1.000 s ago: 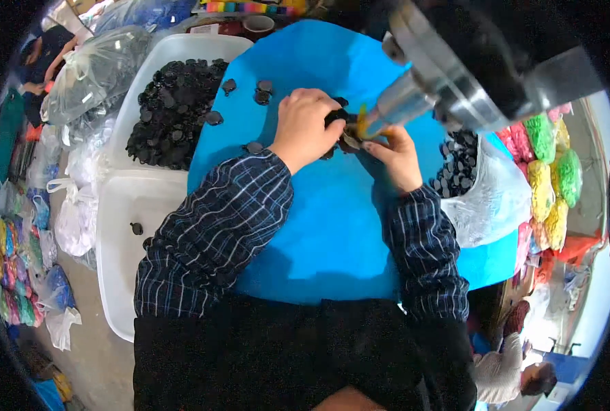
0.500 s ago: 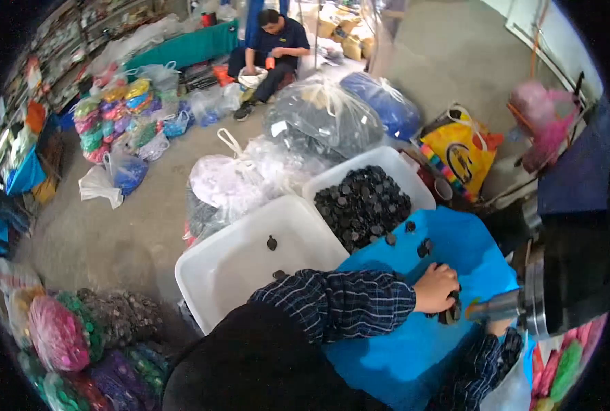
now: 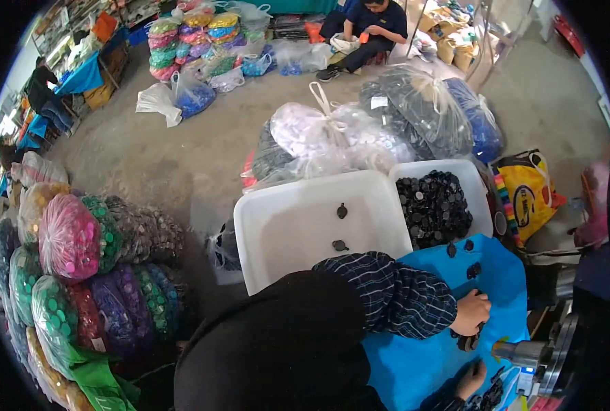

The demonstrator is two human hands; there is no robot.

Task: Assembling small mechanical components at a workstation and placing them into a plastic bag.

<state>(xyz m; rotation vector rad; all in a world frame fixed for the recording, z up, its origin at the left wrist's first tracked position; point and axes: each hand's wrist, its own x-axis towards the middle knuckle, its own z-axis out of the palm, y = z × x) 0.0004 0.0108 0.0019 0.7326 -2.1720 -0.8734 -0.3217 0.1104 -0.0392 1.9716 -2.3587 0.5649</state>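
My left hand (image 3: pixel 472 312), in a dark checked sleeve, curls over a small pile of black round plastic pieces (image 3: pixel 466 341) on a blue sheet (image 3: pixel 414 370). Its fingers are closed round some of these pieces. Lower down, my right hand (image 3: pixel 472 380) rests at the sheet's right side, just below the metal nose of a machine (image 3: pixel 524 352). Its fingers are only partly visible, and whether it holds anything is hidden. Several more black pieces (image 3: pixel 473 270) lie on the sheet beyond my left hand.
A white tub (image 3: pixel 284 240) at my left holds two black pieces (image 3: pixel 342 210). Beside it, another white tub (image 3: pixel 483 212) is heaped with black pieces (image 3: pixel 434 205). Filled plastic bags (image 3: pixel 312 130) stand behind; more bags (image 3: pixel 69 236) are stacked at left. A person (image 3: pixel 373 31) sits at the back.
The whole view has swung left, so the tubs and hands appear farther right and lower. My left hand stays on the black pieces; more of my right hand shows, below the machine nose.
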